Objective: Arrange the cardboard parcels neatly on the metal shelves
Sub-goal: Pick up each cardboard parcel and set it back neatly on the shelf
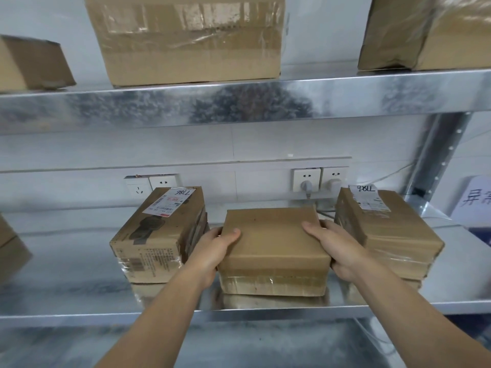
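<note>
Seven brown cardboard parcels (271, 243): three on the upper galvanised metal shelf (159, 107), four beneath it. Four white wall sockets (306, 179).

Fingers of my left grip (212, 251) and right grip (338, 248) mostly hidden beside the parcel (271, 243), big box (191, 41) cut off at top, sign (475, 200) cut at right, label (170, 201) print too small to read

This is a parcel storeroom, the sort a courier depot or pick-up point keeps. Its galvanised sheet-steel shelves (239, 107), carried on a perforated metal upright (441, 155), stand against a white wall (186, 144) with white plug sockets (307, 179). A large tape-wrapped box (191, 41) sits on the upper level. Below, a plain brown cardboard parcel (271, 243) lies between two taped cardboard parcels (156, 235) (388, 232) whose white printed shipping labels (170, 201) carry handwritten numbers. A paper sign with blue characters (475, 200) shows at the right edge.
</note>
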